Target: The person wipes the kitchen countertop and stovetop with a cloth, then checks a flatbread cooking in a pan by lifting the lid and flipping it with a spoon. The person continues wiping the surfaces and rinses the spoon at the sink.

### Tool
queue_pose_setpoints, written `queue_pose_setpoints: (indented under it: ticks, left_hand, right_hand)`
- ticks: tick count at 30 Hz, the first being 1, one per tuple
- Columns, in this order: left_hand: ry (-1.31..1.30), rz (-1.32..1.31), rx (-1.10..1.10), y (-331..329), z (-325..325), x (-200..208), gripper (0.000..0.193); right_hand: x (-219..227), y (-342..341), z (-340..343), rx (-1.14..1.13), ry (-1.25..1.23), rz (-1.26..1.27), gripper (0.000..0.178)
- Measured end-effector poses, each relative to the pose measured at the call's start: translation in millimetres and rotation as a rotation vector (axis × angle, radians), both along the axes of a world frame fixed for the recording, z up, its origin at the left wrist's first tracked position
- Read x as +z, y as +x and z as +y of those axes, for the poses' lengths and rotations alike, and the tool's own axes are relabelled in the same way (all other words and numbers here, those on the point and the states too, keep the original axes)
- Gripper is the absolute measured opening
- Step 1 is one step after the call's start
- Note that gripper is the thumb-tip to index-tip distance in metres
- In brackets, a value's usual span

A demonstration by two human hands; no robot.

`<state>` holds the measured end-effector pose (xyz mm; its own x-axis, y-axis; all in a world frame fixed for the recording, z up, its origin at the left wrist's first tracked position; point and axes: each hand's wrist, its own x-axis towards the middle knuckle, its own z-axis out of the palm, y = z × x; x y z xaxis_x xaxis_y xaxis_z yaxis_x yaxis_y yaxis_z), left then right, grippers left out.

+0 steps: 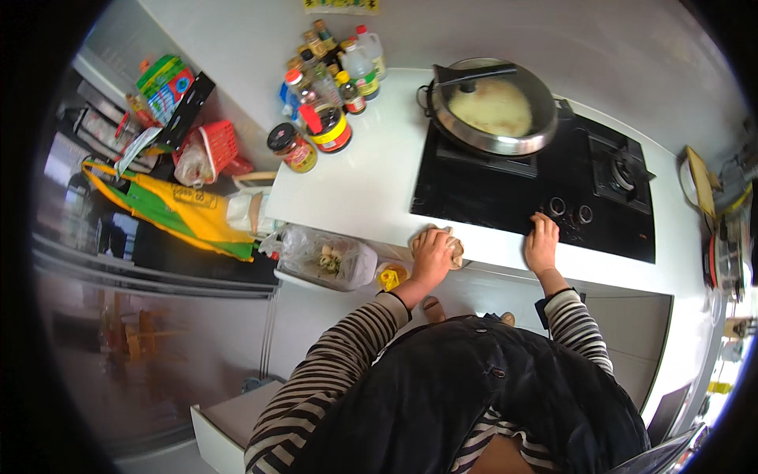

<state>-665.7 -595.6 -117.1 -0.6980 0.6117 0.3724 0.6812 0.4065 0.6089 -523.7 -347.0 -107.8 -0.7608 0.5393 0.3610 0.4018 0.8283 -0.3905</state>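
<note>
My left hand (432, 254) presses a tan cloth (453, 246) onto the front edge of the white counter (363, 189), just left of the black glass hob (505, 197). My right hand (542, 241) rests with fingers spread on the hob's front edge, fingertips next to the two round control knobs (570, 211). A steel pan (491, 107) with a glass lid and black handle sits on the left burner, pale food inside. The right burner (624, 172) is bare.
Several sauce bottles and jars (325, 87) crowd the counter's far left corner. A clear plastic bag of food (328, 259) hangs off the counter's left end, beside a yellow-green bag (170, 207) and a red basket (215, 146). An open white drawer (229, 423) stands low left.
</note>
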Motion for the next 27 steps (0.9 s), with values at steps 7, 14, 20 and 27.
queue_pose_setpoints:
  ticks: [7,14,20,27]
  left_hand:
    - [0.464,-0.115,-0.215,-16,92,44,0.063]
    - [-0.265,0.014,0.035,-55,30,13,0.058]
    - [-0.360,0.131,0.012,-56,10,-3,0.059]
    - [-0.353,0.155,0.012,-57,11,2,0.056]
  right_hand:
    - [51,-43,-46,0.213,-0.134,0.374,0.038]
    - [28,-86,-57,0.327,0.088,-0.222,0.052]
    - [8,-152,-44,0.388,0.202,-0.205,0.055]
    - [-4,-163,-59,0.542,-0.171,-0.233,0.047]
